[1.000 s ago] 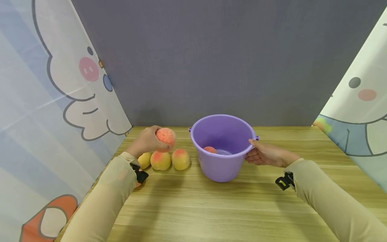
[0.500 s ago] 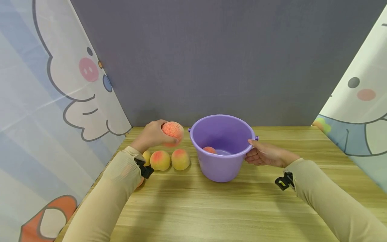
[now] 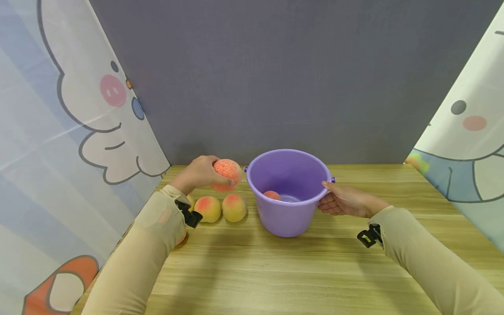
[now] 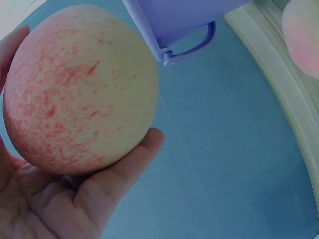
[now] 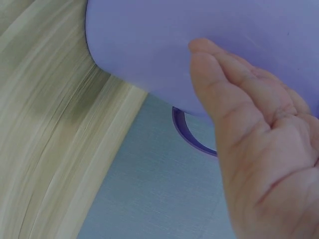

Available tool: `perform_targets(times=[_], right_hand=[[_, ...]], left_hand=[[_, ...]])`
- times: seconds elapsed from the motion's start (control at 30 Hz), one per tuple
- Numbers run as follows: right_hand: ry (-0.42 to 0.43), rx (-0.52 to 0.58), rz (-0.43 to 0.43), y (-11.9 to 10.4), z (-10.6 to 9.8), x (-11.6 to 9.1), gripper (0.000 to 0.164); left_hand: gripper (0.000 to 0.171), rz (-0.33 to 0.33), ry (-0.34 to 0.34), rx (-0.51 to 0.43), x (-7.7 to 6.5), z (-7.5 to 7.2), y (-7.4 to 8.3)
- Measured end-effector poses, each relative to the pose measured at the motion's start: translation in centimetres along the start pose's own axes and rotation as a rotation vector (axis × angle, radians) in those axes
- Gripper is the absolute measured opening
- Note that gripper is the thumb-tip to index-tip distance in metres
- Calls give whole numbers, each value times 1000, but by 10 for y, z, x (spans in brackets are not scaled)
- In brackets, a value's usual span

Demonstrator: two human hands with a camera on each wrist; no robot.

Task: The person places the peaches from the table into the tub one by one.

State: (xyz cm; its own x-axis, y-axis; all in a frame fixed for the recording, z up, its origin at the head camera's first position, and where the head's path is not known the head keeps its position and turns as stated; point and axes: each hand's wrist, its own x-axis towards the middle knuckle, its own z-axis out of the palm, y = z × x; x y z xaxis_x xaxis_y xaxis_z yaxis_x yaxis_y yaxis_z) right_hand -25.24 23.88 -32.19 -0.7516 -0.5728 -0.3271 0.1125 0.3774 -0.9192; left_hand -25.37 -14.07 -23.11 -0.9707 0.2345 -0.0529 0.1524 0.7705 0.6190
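1. Half-hidden peach (image 3: 182, 236): well left of the bucket (image 3: 287, 221), mostly covered by a sleeve (image 3: 131, 258). A brush from the arm could roll it.
2. Yellow fruit (image 3: 191, 201): left of the bucket, behind the wrist; kind unclear.
3. Left hand (image 3: 197, 174): left of the bucket, fingers and thumb wrapped around the held peach (image 3: 227, 173).
4. Middle peach (image 3: 208, 209): left of the bucket, on the table (image 3: 252, 275). A dipping wrist might knock it.
5. Held peach, as above: raised, just left of the bucket's rim, apart from it. Broad and round for one palm, I judge; slack fingers would drop it, too low a path would clip the rim.
6. Near peach (image 3: 234, 208): just left of the bucket; likely struck by anything dropped short.
7. Inner peach (image 3: 272, 195): inside the bucket; a hard drop could bounce off it.
8. Bucket, purple: upright; a bump might shove it if poorly steadied.
9. Right hand (image 3: 345, 201): at the bucket's right side, holding it, thumb over rim, fingers against outer wall. Uneven pressure could tilt it.
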Motion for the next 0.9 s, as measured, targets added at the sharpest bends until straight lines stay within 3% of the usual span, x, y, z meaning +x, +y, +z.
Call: perform_targets(times=[0.23,0.57,0.73,0.9], right_hand=[[11,2,-3,0,0,-1,81],[17,6,-2,-2,3,0,81],[17,3,0,-2,4,0,81],[20,3,1,-3,4,0,81]], left_hand=[[52,-32,-14,-79,1,3,2],[44,-29,27,-151,6,9,11],[45,-20,41,-140,8,11,22],[54,-13,49,-61,14,13,35]])
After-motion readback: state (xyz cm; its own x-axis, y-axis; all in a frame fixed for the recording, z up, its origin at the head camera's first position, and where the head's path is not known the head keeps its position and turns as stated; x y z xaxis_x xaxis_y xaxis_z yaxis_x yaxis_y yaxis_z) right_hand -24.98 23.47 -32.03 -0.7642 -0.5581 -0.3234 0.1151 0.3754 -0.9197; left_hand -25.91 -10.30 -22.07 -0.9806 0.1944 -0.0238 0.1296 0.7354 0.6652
